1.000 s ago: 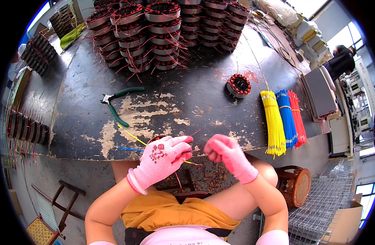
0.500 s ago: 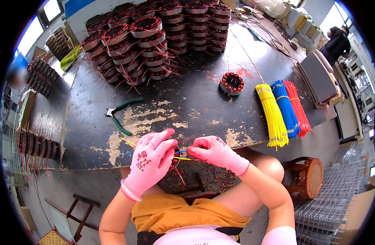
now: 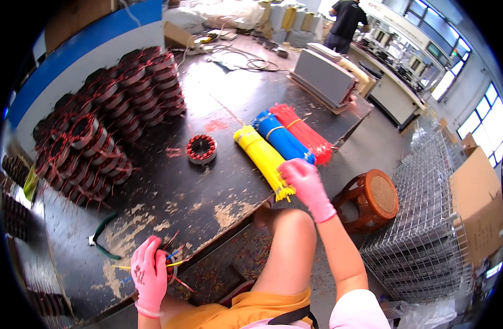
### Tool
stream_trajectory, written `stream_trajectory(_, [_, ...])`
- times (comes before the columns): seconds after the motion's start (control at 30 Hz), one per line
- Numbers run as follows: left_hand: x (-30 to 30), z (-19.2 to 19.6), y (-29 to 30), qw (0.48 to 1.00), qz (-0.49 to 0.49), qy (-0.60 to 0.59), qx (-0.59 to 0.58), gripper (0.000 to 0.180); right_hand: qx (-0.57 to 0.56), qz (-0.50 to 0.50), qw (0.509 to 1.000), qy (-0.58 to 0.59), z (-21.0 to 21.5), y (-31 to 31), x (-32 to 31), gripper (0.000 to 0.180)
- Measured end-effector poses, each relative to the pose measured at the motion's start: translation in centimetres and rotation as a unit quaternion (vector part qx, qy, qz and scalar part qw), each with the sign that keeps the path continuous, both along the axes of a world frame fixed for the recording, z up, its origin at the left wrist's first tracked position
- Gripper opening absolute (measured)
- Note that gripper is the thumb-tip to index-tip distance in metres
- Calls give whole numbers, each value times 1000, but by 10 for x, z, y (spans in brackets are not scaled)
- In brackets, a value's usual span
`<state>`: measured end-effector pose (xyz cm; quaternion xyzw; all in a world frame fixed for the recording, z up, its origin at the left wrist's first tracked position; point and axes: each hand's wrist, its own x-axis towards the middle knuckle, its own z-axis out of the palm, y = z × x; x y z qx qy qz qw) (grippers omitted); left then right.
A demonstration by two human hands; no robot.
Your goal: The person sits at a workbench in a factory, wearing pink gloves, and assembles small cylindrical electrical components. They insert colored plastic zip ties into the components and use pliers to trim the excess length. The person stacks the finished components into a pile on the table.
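Observation:
At the table's front edge, my left hand [image 3: 149, 272], in a pink glove, is closed around a small wound motor stator [image 3: 173, 268]. Mostly hidden by the fingers, the stator has red wires and thin yellow and blue tubes sticking out. My right hand [image 3: 306, 185], gloved alike, hangs over the near ends of the yellow tube bundle [image 3: 260, 159] and the blue tube bundle [image 3: 284, 137]. Its fingers bend downward and are blurred, so whether they grip a tube cannot be made out. Beyond lies a red tube bundle [image 3: 303, 134].
Another stator [image 3: 201, 149] sits mid-table. Green-handled cutters [image 3: 102, 237] lie left, before tall stator stacks [image 3: 87, 137]. Grey panels [image 3: 324, 77] stand at the far right corner. A wooden stool [image 3: 372, 197] and wire-mesh racks [image 3: 421, 219] are right. Someone in black [image 3: 347, 22] stands at the back.
My view has turned right. My right hand has left the stator and moved right to the tube bundles, while my left hand keeps hold of the stator.

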<state>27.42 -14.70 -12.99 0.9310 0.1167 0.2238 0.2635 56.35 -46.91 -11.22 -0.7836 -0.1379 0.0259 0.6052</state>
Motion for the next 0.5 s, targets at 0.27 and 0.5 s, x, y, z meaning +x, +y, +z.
stream_trajectory(0.27, [0,0,-1,1000,5,14,8,26,-445,-304,808,-239,-3,-117,96,32])
stream_trajectory(0.5, [-1,0,2,1000,4,26,15,26,-498,-275,816,-102,3,-110,127,27])
